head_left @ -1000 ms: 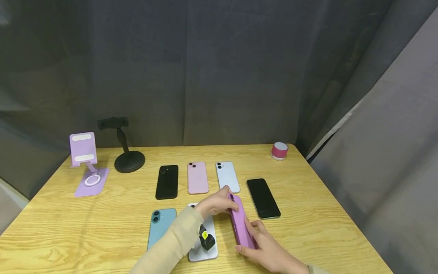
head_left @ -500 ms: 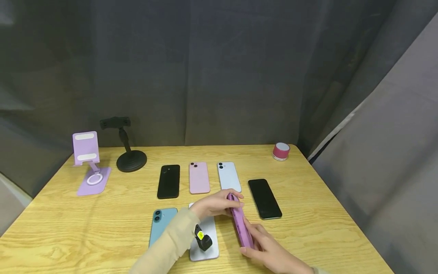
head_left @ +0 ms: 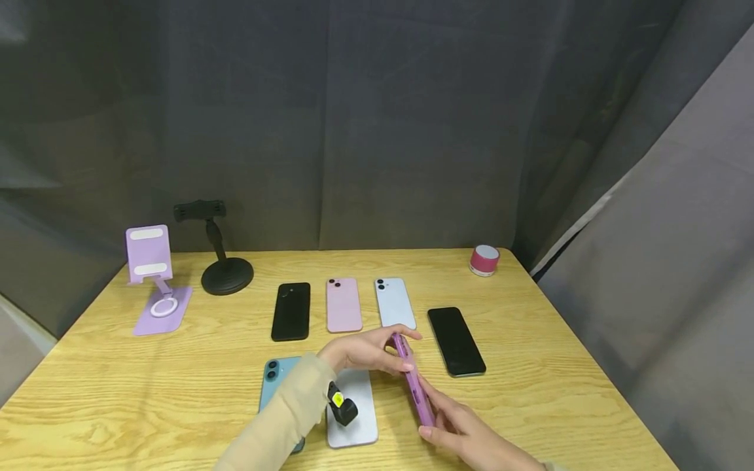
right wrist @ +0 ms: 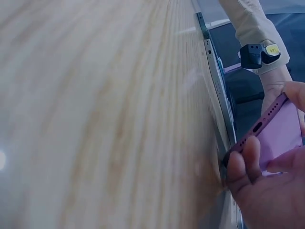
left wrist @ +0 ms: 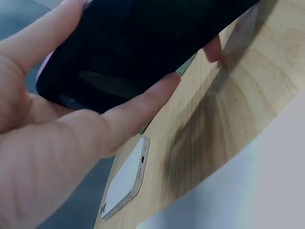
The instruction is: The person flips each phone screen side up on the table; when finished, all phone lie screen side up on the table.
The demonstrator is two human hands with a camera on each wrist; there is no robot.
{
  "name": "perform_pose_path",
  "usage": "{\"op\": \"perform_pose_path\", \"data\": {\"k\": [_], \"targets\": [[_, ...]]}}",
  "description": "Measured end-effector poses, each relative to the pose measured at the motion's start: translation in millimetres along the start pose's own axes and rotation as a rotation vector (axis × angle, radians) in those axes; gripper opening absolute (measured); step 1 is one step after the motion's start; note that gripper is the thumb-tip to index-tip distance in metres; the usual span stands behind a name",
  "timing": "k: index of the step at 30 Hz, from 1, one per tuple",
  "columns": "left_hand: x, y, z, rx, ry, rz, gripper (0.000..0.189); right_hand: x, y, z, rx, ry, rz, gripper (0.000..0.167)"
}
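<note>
Both hands hold a pinkish-purple smartphone (head_left: 419,396), tipped up on its long edge over the table. My left hand (head_left: 366,350) pinches its far end between thumb and fingers. My right hand (head_left: 471,437) grips its near end. In the left wrist view the dark screen of the smartphone (left wrist: 128,52) faces the camera. The right wrist view shows the pink back of the smartphone (right wrist: 285,138) and its charging port. Under my left wrist lies a white phone (head_left: 356,412), partly covered by the wrist camera. A blue phone (head_left: 278,378) is half hidden by the sleeve.
Behind the hands lie a black phone (head_left: 290,313), a pink phone (head_left: 344,306) and a pale blue phone (head_left: 393,302). A dark-screened phone (head_left: 456,341) lies to the right. A purple stand (head_left: 148,255), a black stand (head_left: 227,276) and a pink cylinder (head_left: 484,261) stand farther back.
The purple smartphone has turned in my hands, from showing its back to standing nearly edge-on. My left wrist has shifted slightly left. The other phones stay put.
</note>
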State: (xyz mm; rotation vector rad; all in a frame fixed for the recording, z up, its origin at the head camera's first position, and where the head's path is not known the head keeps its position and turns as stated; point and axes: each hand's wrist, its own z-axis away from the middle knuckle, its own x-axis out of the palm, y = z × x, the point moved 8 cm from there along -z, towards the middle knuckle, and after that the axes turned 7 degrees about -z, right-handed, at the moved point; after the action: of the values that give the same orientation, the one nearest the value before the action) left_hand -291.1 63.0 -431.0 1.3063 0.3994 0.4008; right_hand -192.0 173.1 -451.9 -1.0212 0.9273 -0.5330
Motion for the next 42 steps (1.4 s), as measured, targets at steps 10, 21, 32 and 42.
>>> {"op": "perform_pose_path", "data": {"k": [10, 21, 32, 42], "targets": [[-4.7, -4.8, -5.4, 0.032, 0.153, 0.006, 0.049, -1.4, -10.7, 0.7, -0.140, -0.088, -0.100, 0.058], [-9.4, -5.8, -2.5, 0.042, 0.205, -0.085, 0.050, -8.5, -21.3, 8.4, -0.196, -0.089, -0.129, 0.063], [-13.1, -7.4, -2.5, 0.067, 0.310, -0.190, 0.051, -18.4, -34.7, 15.6, -0.234, -0.082, -0.167, 0.075], [-20.6, -5.7, 2.8, 0.052, 0.419, -0.254, 0.058, -23.4, -35.9, 16.2, -0.313, -0.094, -0.166, 0.079]]}}
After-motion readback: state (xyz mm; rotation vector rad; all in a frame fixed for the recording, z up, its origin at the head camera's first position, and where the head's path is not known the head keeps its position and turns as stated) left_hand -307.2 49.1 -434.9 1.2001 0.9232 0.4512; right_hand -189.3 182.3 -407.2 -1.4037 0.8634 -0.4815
